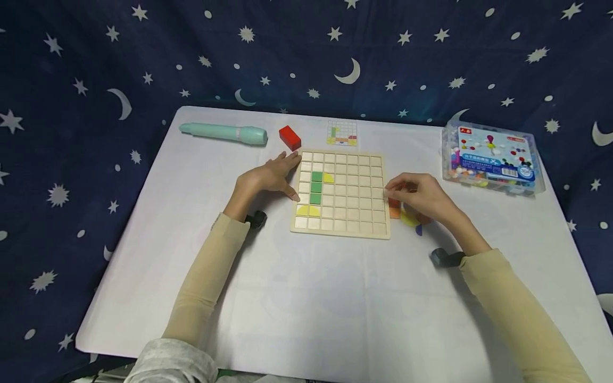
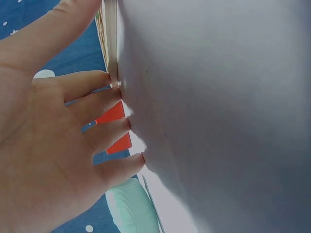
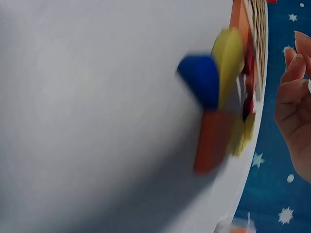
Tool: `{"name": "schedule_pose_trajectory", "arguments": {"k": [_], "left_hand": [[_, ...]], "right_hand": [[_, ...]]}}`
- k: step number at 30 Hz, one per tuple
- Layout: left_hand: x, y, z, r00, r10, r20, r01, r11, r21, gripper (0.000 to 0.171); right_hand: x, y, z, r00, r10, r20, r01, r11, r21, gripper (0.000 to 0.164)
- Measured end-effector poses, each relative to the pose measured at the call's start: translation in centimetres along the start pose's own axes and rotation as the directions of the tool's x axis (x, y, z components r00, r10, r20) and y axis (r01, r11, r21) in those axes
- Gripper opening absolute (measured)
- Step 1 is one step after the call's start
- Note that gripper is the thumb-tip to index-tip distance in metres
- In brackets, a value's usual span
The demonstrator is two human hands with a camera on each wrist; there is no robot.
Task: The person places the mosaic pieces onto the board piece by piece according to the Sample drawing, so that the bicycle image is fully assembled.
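My left hand rests along the left edge of a square wooden grid board, fingers spread and fairly straight, thumb by the rim. On the board lie green squares, a yellow quarter-round piece and a yellow half-round piece. My right hand is raised at the right edge, its fingers bent; I cannot tell whether they pinch something. Beneath it are loose pieces: orange ones, a yellow rounded one and a blue one. The hand partly hides them in the head view.
Behind the board lie a pattern card, a red block and a mint-green cylindrical object. A clear plastic box of colourful parts stands at the back right. A dark starry cloth hangs behind the white table.
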State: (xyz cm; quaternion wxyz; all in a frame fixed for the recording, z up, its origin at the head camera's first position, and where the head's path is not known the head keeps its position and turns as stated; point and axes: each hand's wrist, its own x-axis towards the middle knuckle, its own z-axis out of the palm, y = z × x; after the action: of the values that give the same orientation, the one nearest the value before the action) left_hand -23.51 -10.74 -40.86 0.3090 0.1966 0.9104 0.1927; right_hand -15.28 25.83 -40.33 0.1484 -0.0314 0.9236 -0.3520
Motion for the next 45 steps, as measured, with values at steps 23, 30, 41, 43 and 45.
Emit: {"name": "schedule_pose_trajectory", "arguments": {"k": [23, 30, 41, 43, 45], "left_hand": [[0.0, 0.2, 0.2, 1.000, -0.007, -0.020, 0.007, 1.000, -0.002, 0.118], [0.0, 0.1, 0.2, 1.000, -0.008, -0.016, 0.008, 1.000, -0.002, 0.118], [-0.2, 0.2, 0.0, 1.000, -0.013, -0.010, 0.013, 1.000, -0.005, 0.118], [-0.2, 0.2, 0.1, 1.000, -0.012, -0.009, 0.012, 1.000, -0.003, 0.118], [-0.1, 0.2, 0.1, 1.000, -0.009, -0.009, 0.009, 1.000, -0.002, 0.118]], "right_hand": [[1.0, 4.3, -2.9, 0.992, 0.118, -0.045, -0.118, 0.993, -0.003, 0.033], [1.4, 4.8, -2.9, 0.986, 0.164, -0.026, -0.164, 0.986, 0.007, 0.041], [1.5, 4.5, -2.7, 0.986, 0.165, -0.036, -0.166, 0.986, -0.018, 0.040], [1.5, 4.5, -2.7, 0.986, 0.165, -0.037, -0.166, 0.986, -0.020, 0.039], [1.5, 4.6, -2.7, 0.986, 0.164, -0.038, -0.165, 0.986, -0.019, 0.038]]}}
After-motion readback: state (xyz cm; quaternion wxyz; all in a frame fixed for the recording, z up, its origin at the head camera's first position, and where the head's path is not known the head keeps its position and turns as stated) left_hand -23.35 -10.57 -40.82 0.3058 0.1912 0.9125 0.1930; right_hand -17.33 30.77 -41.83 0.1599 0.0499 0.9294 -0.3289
